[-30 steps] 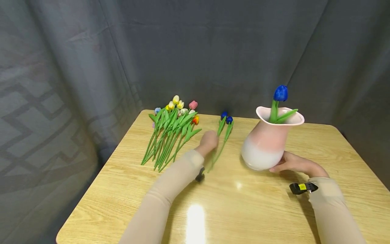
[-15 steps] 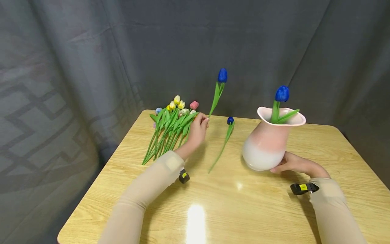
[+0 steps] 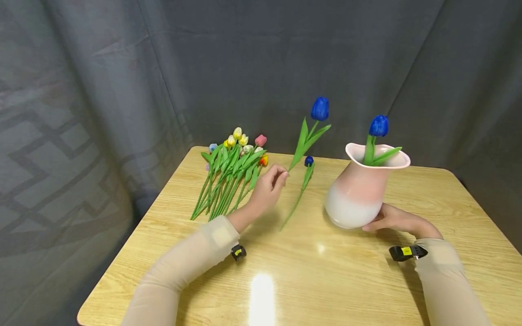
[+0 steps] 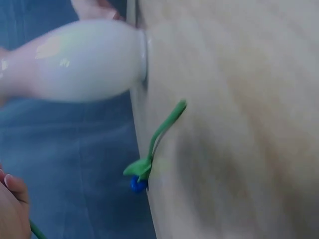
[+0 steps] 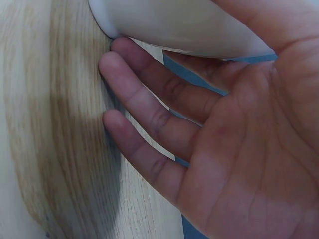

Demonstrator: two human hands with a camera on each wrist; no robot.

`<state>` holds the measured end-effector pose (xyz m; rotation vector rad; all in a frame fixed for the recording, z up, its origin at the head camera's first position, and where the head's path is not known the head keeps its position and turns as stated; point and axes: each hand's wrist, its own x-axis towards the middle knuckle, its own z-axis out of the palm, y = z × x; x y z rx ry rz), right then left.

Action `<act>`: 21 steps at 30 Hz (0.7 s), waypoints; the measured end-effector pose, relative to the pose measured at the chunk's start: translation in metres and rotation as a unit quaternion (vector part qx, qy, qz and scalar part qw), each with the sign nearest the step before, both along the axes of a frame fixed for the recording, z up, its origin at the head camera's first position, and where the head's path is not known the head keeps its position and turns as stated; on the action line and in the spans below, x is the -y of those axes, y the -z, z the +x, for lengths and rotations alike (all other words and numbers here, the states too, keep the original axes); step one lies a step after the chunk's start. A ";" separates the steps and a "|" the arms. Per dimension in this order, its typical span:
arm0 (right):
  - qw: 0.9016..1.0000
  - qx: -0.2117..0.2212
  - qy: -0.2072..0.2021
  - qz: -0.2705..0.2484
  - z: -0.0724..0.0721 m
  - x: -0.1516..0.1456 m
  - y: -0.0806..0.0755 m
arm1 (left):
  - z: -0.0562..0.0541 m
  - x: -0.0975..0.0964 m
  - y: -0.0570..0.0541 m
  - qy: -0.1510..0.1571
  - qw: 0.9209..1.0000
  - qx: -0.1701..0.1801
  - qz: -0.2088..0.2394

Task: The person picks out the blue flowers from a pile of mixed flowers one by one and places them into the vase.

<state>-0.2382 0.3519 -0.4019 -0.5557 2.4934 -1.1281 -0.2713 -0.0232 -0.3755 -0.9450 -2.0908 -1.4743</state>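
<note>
My left hand [image 3: 267, 190] pinches the thin green stem of a blue tulip [image 3: 320, 108], raised upright over the table's back half. In the left wrist view, fingertips [image 4: 17, 186] and a bit of that stem [image 4: 37, 230] show at the lower left corner. A pink and white vase [image 3: 354, 194] with a wavy rim stands to the right. One blue tulip [image 3: 379, 126] stands in its mouth. Low on the vase's right side, my right hand [image 3: 393, 218] holds it between thumb and index finger, the other fingers [image 5: 134, 92] loosely bent beside the base.
Another blue tulip [image 3: 302, 192] lies on the wooden table [image 3: 318, 280] between the left hand and the vase. A pile of mixed tulips [image 3: 230, 174], yellow, pink, white and orange, lies to the left. A grey curtain [image 3: 261, 68] hangs behind the table.
My left hand has picked up one of the two blue tulips from the table, raised it and then moved it rightward toward the vase. The right hand and the vase have stayed in place.
</note>
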 end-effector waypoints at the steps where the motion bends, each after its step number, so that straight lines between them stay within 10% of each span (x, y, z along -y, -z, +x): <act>1: 1.000 -0.001 0.000 -0.002 0.000 0.000 0.000 | 0.003 -0.002 0.001 0.008 1.000 -0.004 -0.007; 11: 0.998 -0.044 0.036 -0.028 0.014 -0.005 -0.011 | 0.018 -0.010 0.004 0.025 0.995 -0.052 -0.079; 14: 0.979 -0.128 0.072 -0.144 0.022 -0.007 -0.021 | 0.019 -0.010 0.003 0.026 0.994 -0.066 -0.077; 16: 0.934 -0.220 0.120 -0.255 0.027 -0.001 -0.032 | 0.020 -0.011 0.002 0.028 0.994 -0.077 -0.077; 17: 0.896 -0.286 0.151 -0.303 0.028 0.004 -0.039 | 0.020 -0.011 0.001 0.028 0.993 -0.082 -0.077; 21: 0.675 -0.539 0.313 -0.395 0.039 0.042 -0.081 | 0.019 -0.013 -0.001 0.030 0.992 -0.099 -0.074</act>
